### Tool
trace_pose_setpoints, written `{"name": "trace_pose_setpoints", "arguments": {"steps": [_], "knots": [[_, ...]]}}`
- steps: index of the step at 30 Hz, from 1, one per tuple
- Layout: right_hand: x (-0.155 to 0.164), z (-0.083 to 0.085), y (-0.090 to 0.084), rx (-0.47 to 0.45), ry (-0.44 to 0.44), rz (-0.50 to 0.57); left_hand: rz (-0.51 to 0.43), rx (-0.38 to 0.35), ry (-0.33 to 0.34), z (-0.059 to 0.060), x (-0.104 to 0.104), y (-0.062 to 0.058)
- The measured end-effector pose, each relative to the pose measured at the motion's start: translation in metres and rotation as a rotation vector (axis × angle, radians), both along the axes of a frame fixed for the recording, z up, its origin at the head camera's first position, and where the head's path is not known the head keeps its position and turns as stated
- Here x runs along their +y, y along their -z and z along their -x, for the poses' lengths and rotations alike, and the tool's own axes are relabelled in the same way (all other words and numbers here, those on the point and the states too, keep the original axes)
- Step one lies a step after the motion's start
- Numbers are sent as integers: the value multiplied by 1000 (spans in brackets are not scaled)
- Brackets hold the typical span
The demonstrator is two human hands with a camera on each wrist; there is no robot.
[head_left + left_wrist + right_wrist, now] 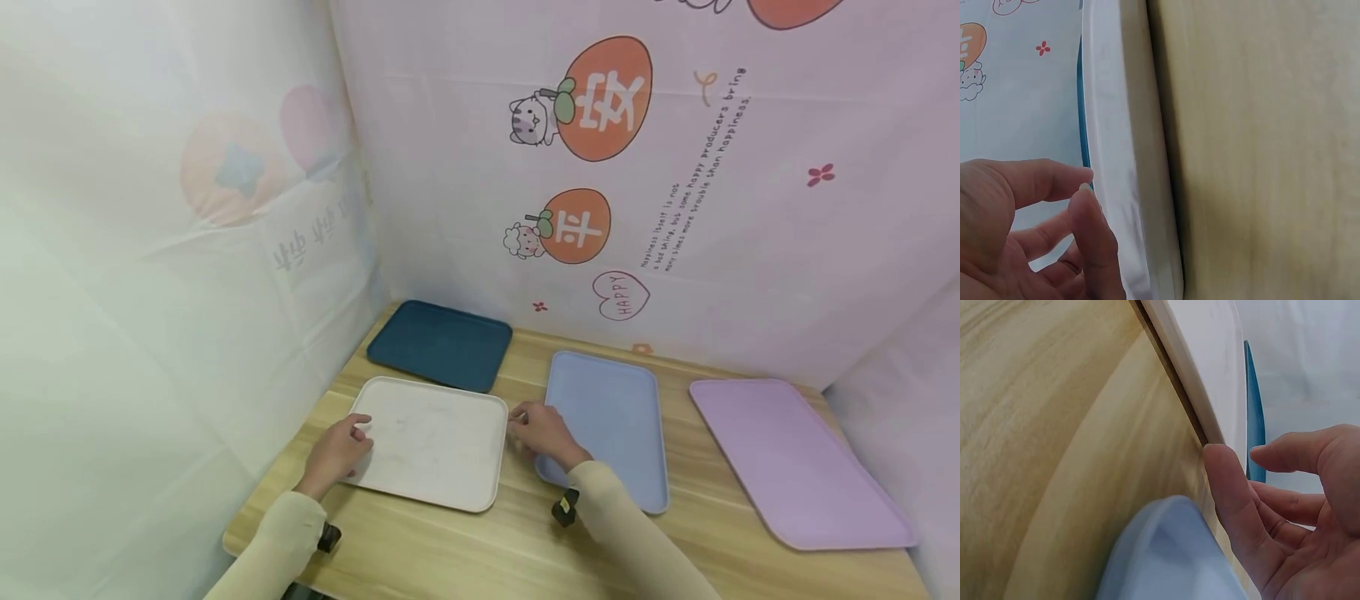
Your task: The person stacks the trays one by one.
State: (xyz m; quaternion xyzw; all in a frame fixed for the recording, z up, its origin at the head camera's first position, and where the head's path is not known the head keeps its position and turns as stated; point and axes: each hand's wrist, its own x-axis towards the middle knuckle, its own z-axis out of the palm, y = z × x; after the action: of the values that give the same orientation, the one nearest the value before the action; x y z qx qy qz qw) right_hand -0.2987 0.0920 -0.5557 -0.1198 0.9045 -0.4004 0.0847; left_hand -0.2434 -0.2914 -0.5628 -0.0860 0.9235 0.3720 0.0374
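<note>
Saw a dark teal tray left of centre in the frame, a pale blue tray right of centre, and a lilac tray at lower right, on a wood-grain counter; noted printed cloth across the top.

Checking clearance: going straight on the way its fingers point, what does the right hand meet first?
Likely the shallow, white rectangular tray: in the head view the right hand points left at its right-hand rim. The gap looks tiny; whether they touch is unclear.
</note>
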Motion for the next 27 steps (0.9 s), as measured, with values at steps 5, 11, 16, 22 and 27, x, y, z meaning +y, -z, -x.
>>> {"name": "trace_pose_setpoints", "arguments": {"steps": [5,11,16,22,27], "knots": [[-5,-1,0,2,-8,-5,58,24,11,-5,-8,1],[-9,-2,1,-18,3,-6,126,54,21,-13,-16,4],[-11,-2,3,-30,34,4,118,59,-5,-19,-21,7],[-13,-2,5,-29,28,9,84,65,-64,-24,-26,8],[-15,-2,5,-23,41,-9,114,64,-90,-26,-30,8]]}}
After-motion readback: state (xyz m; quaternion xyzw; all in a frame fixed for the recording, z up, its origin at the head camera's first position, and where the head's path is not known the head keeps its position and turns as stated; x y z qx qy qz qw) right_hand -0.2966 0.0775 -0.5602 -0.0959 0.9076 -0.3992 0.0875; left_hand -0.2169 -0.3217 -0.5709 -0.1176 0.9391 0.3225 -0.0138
